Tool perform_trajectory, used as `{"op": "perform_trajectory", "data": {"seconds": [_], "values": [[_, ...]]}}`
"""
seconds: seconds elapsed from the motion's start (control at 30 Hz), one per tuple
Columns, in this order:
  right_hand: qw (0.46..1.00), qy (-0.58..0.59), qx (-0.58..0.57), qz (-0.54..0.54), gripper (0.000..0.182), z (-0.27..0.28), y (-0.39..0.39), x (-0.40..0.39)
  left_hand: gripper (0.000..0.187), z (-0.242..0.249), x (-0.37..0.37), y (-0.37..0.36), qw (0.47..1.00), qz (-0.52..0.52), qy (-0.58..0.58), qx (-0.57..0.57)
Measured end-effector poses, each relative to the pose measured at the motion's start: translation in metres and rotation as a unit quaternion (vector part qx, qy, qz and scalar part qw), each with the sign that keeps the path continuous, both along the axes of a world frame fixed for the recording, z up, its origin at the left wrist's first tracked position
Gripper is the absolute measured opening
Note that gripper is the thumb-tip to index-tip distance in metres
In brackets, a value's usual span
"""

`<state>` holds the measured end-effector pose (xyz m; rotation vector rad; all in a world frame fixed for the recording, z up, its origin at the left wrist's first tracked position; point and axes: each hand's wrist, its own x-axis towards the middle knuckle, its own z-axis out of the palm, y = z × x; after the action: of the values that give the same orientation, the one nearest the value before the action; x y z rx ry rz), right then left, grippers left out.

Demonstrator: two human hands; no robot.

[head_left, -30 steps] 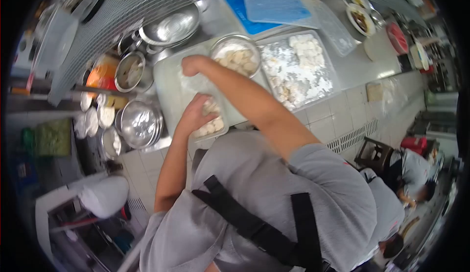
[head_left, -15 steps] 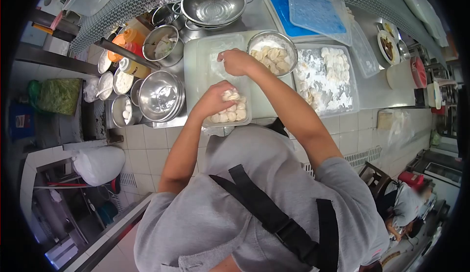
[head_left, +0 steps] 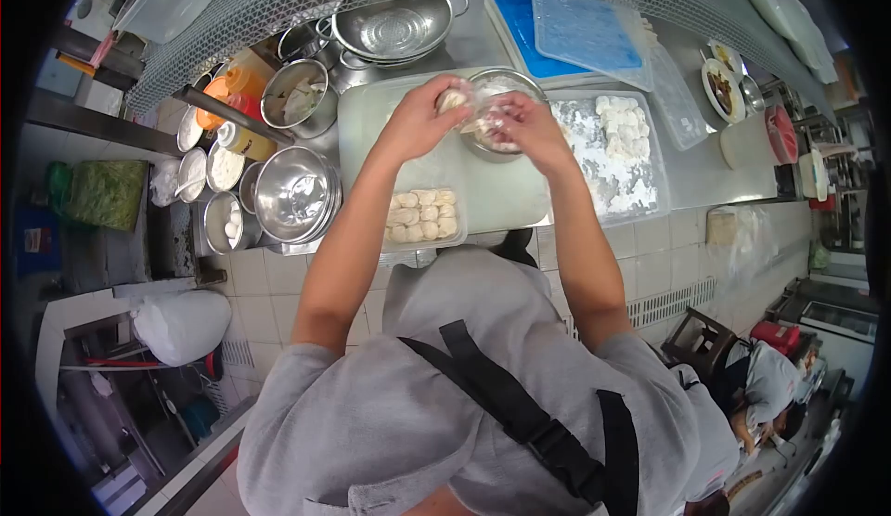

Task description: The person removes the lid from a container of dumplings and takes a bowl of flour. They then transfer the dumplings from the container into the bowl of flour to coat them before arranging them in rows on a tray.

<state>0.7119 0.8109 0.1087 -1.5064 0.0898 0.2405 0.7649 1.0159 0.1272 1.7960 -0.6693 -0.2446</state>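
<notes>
My left hand (head_left: 425, 119) is raised at the left rim of a metal bowl (head_left: 502, 78), its fingers curled round a pale dumpling (head_left: 452, 100). Over the same bowl is my right hand (head_left: 532, 128), its fingers bent and dusted with white, partly blurred; what it holds, if anything, I cannot make out. Both hands hide most of the bowl's contents. Rows of round dumplings (head_left: 428, 215) lie in a clear container at the near edge of the counter. To the right, a floury tray (head_left: 608, 202) bears more white pieces (head_left: 624, 128).
Stacked metal bowls (head_left: 296, 193), a pot (head_left: 299, 98) and sauce bottles (head_left: 245, 141) stand on the left. A colander (head_left: 393, 26) and a blue lidded tray (head_left: 520, 33) are at the back. Another person (head_left: 772, 383) is at the lower right.
My left hand has moved up from the dumpling container to the bowl with a dumpling. My right hand has shifted right, over the bowl. The view has shifted slightly.
</notes>
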Motion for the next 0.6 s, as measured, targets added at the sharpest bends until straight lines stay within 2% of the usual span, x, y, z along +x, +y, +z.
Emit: {"op": "perform_trajectory", "data": {"seconds": [0.03, 0.07, 0.1, 0.13, 0.17, 0.2, 0.23, 0.3, 0.33, 0.37, 0.43, 0.5, 0.57, 0.6], "values": [[0.996, -0.047, -0.076, -0.027, 0.031, 0.0, -0.013, 0.002, 0.033, 0.006, 0.008, -0.012, 1.0, -0.001, 0.0, -0.003], [0.989, -0.066, -0.128, -0.036, 0.034, 0.002, -0.023, 0.001, 0.034, 0.011, 0.014, -0.023, 0.998, -0.004, -0.043, 0.042], [0.989, -0.066, -0.13, -0.034, 0.034, 0.005, -0.033, -0.001, 0.035, 0.013, 0.02, -0.03, 0.992, -0.004, -0.086, 0.087], [0.97, -0.088, -0.227, -0.022, 0.033, 0.008, -0.041, -0.001, 0.035, 0.007, 0.027, -0.033, 0.992, -0.002, -0.087, 0.087], [0.941, -0.109, -0.321, -0.01, 0.033, 0.011, -0.044, 0.0, 0.035, -0.007, 0.033, -0.034, 0.979, 0.035, -0.172, 0.102], [0.882, -0.14, -0.449, -0.04, 0.031, 0.026, -0.04, -0.007, 0.035, -0.009, 0.034, -0.032, 0.958, 0.073, -0.252, 0.119], [0.885, -0.14, -0.443, -0.032, 0.031, 0.03, -0.037, -0.009, 0.035, -0.013, 0.031, -0.022, 0.957, 0.078, -0.248, 0.126], [0.874, -0.172, -0.442, -0.103, 0.027, 0.032, -0.034, -0.009, 0.035, -0.003, 0.018, 0.008, 0.935, 0.021, -0.104, 0.339], [0.914, -0.132, -0.374, -0.082, 0.025, 0.031, -0.026, -0.011, 0.034, -0.014, 0.011, 0.026, 0.935, -0.018, -0.082, 0.346], [0.917, -0.13, -0.369, -0.078, 0.025, 0.027, -0.015, -0.013, 0.033, -0.035, -0.001, 0.047, 0.933, -0.059, -0.057, 0.351], [0.933, -0.156, -0.305, 0.109, 0.028, 0.016, 0.015, -0.014, 0.035, -0.07, -0.029, 0.086, 0.937, -0.093, -0.108, 0.318], [0.921, -0.144, -0.293, 0.212, 0.028, -0.009, 0.053, -0.012, 0.038, -0.056, -0.061, 0.098, 0.932, -0.075, -0.073, 0.347], [0.859, -0.136, -0.371, 0.325, 0.033, -0.024, 0.082, -0.012, 0.04, -0.041, -0.085, 0.104, 0.926, -0.05, -0.041, 0.372], [0.856, -0.14, -0.369, 0.334, 0.033, -0.031, 0.091, -0.014, 0.042, -0.036, -0.098, 0.1, 0.913, -0.035, -0.064, 0.402]]}}
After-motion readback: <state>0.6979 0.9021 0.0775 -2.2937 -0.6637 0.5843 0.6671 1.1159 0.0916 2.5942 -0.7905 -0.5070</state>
